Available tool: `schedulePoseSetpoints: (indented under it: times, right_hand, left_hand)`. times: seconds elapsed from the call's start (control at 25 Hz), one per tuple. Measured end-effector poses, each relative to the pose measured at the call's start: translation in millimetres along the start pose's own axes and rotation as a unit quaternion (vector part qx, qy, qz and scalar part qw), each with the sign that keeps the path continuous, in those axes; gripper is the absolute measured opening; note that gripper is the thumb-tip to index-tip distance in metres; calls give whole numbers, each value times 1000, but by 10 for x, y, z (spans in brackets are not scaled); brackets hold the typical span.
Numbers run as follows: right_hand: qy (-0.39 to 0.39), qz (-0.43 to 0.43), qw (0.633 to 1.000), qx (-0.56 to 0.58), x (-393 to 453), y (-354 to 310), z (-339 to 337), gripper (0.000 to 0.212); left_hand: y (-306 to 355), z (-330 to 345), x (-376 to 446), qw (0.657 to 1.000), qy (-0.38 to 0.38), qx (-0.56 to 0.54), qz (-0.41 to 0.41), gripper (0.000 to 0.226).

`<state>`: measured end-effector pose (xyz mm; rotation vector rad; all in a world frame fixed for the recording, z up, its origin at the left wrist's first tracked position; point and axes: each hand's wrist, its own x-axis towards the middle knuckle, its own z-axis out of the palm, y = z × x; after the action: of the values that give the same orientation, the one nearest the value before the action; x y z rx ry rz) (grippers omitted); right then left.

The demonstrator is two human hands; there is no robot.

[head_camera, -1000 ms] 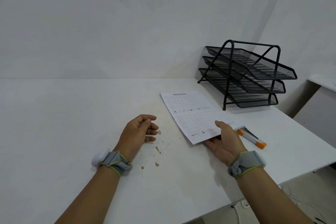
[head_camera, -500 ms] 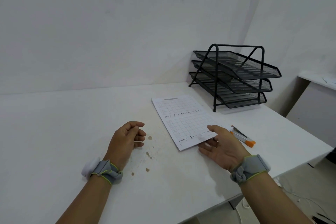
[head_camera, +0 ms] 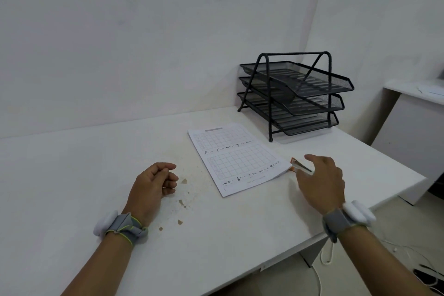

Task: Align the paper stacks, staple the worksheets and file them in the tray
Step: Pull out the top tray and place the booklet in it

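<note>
A thin stack of gridded worksheets (head_camera: 236,157) lies flat on the white table (head_camera: 72,175), angled toward the far left. Just right of its near corner lies an orange and silver stapler (head_camera: 300,166), partly hidden by my right hand. My right hand (head_camera: 320,179) hovers over the stapler with fingers spread, holding nothing. Resting on the table left of the papers, my left hand (head_camera: 153,186) is loosely curled and empty. A black three-tier mesh tray (head_camera: 296,95) stands at the table's far right corner.
Small brown stains (head_camera: 182,202) mark the table between my hands. The table's right edge runs close beside my right wrist. Another white desk (head_camera: 413,113) stands further right, and cables (head_camera: 408,252) lie on the floor below.
My right hand left the worksheets' near edge and moved right, over the stapler. The left hand stayed put. The view has tilted and shifted.
</note>
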<state>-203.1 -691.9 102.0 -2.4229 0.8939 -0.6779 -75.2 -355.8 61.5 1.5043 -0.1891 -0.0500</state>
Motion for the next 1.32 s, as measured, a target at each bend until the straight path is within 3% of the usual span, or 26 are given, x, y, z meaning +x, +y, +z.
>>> schedulePoseSetpoints:
  times: [0.08,0.24,0.88,1.04,1.32]
  right_hand:
    - [-38,44,995,-81,109,68,8,50]
    - [-74,18,989,-127,180,163,18,37]
    - [-29,42,997,-61,521,544,30,35]
    - [-15,51,998,-24,518,612,79,41]
    - [-6,26,1000,2,527,690,96,37]
  left_hand:
    - [-4,8,-3,1000,-1,8,-1,29]
    - [-35,34,-2,1000,2,24,-2,29]
    - [88,285,-36,987,35,155,3,31]
    - [248,779,134,960,-18,268,72,27]
    - [251,1928,551,939,-106,302,128,25]
